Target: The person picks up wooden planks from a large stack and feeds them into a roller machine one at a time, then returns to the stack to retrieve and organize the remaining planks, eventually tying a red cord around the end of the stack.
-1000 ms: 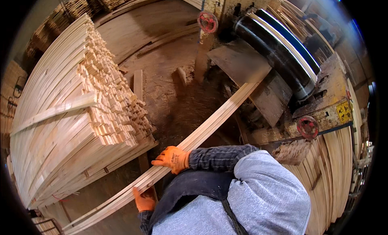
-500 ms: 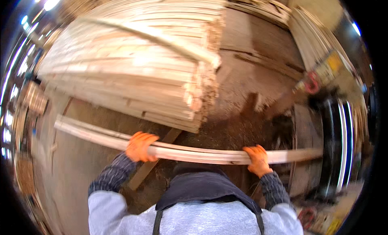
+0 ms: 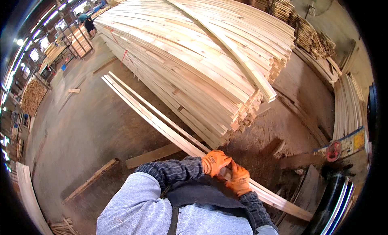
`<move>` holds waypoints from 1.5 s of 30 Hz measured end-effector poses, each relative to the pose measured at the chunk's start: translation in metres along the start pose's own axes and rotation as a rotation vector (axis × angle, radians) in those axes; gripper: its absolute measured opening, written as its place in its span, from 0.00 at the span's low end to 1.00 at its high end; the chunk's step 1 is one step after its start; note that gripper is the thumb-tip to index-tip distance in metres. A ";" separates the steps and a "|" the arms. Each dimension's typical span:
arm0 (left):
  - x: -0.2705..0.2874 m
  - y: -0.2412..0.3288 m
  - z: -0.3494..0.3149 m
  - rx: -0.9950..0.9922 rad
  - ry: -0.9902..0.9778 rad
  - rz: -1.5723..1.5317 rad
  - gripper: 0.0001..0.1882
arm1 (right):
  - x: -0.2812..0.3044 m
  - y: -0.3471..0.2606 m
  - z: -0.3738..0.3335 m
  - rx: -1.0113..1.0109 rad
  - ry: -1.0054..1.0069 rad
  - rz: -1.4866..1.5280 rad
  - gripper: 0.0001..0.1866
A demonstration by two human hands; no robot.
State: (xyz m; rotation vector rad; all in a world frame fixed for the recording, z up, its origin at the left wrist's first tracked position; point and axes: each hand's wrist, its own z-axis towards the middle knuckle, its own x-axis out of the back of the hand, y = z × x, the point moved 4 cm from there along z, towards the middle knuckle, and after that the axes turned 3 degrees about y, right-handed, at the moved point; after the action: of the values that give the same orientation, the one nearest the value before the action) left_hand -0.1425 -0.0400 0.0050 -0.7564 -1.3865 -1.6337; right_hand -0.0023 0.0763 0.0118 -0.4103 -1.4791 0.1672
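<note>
Both orange-gloved hands, left hand [image 3: 215, 161] and right hand [image 3: 238, 179], are now gripping the long pale wooden strips [image 3: 161, 125] close together, fingers closed. Strips have swung round, now lying alongside the big stacked lumber pile [image 3: 194, 53], over the sawdust floor [image 3: 81, 130].

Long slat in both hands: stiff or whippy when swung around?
Probably whippy: the slat is thin and very long, gripped by both hands near one end. Likely light, since close-set hands carry it. Far end may sag or bounce.
</note>
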 end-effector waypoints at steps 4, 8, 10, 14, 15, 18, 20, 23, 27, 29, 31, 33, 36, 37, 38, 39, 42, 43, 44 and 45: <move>0.047 -0.036 -0.021 -0.170 -0.085 0.130 0.53 | 0.024 0.001 0.004 -0.073 -0.169 -0.021 0.50; 0.141 -0.110 -0.101 0.129 -0.238 0.411 0.53 | 0.037 0.049 -0.042 -0.160 -0.135 0.036 0.46; 0.164 -0.155 -0.137 0.291 -0.203 0.484 0.47 | 0.041 0.070 -0.065 -0.197 -0.130 0.014 0.44; 0.142 -0.153 -0.131 0.362 -0.333 0.505 0.37 | 0.061 0.093 -0.101 -0.302 -0.165 -0.141 0.46; 0.134 -0.143 -0.120 0.358 -0.326 0.490 0.37 | 0.066 0.092 -0.101 -0.286 -0.155 -0.113 0.46; 0.122 -0.108 -0.091 0.317 -0.288 0.448 0.35 | 0.072 0.076 -0.083 -0.256 -0.174 0.004 0.50; 0.117 -0.087 -0.076 0.238 -0.240 0.415 0.34 | 0.063 0.046 -0.052 -0.102 -0.093 0.116 0.52; 0.103 -0.056 -0.055 0.170 -0.205 0.342 0.37 | 0.043 0.000 -0.004 0.044 -0.077 0.153 0.56; 0.096 -0.059 -0.060 0.088 -0.187 0.185 0.51 | 0.024 -0.023 0.018 0.050 -0.099 0.082 0.54; 0.120 -0.083 -0.078 0.190 -0.276 0.278 0.52 | 0.025 -0.013 0.013 0.012 -0.130 0.038 0.53; 0.149 -0.122 -0.112 0.239 -0.287 0.391 0.49 | 0.033 0.011 -0.010 -0.020 -0.153 0.022 0.52; 0.168 -0.160 -0.150 0.368 -0.290 0.584 0.42 | 0.040 0.028 -0.026 -0.119 -0.297 -0.033 0.50; 0.164 -0.167 -0.155 0.397 -0.279 0.470 0.35 | 0.069 0.037 -0.038 -0.236 -0.512 -0.058 0.48; 0.152 -0.160 -0.152 0.344 -0.213 0.433 0.34 | 0.077 0.040 -0.036 -0.243 -0.563 -0.013 0.46; 0.140 -0.153 -0.149 0.294 -0.146 0.397 0.32 | 0.085 0.045 -0.029 -0.139 -0.403 0.117 0.40; 0.137 -0.142 -0.135 0.296 -0.171 0.391 0.33 | 0.091 0.044 -0.015 -0.097 -0.247 0.275 0.33; 0.121 -0.119 -0.100 0.351 -0.352 0.346 0.27 | 0.150 -0.020 0.083 0.226 0.107 0.208 0.32; 0.124 -0.104 -0.084 0.305 -0.259 0.290 0.24 | 0.162 -0.038 0.114 0.275 0.193 0.192 0.32; 0.122 -0.096 -0.072 0.273 -0.322 0.279 0.21 | 0.169 -0.060 0.148 0.326 0.259 0.127 0.33; 0.112 -0.089 -0.066 0.176 -0.174 0.257 0.21 | 0.176 -0.080 0.180 0.374 0.329 0.058 0.33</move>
State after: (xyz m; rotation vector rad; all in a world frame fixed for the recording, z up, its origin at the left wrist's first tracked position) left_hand -0.2682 -0.1254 0.0465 -0.9467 -1.4649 -1.2544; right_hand -0.1738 0.0954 0.2116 -0.1664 -1.0835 0.3964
